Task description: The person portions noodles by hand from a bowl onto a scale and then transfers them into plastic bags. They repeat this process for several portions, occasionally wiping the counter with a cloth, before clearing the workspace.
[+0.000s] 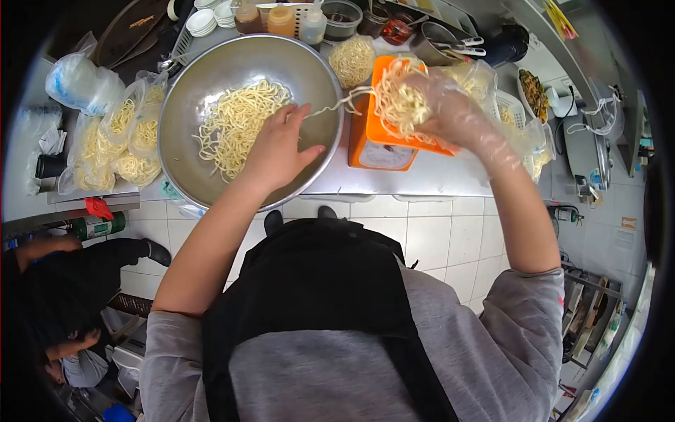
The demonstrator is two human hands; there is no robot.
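Observation:
A wide steel bowl [176,151] holds a loose heap of pale noodles [239,123]. My left hand [278,144], bare, hovers over the bowl's right half with its fingers stretched out and the thumb apart. A noodle strand [334,107] runs from near its fingertips to the orange scale. My right hand [457,112] wears a clear plastic glove and grips a clump of noodles [401,105] over the scale's orange tray [376,126]. Below the tray is the dial of the orange kitchen scale [383,156], partly hidden by the tray.
Bagged noodles [137,133] lie left of the bowl, and another noodle bundle [351,62] sits behind the scale. Sauce bottles [281,21] and pots [432,42] line the back. More bags [478,77] lie at right. Another person [77,271] is at lower left.

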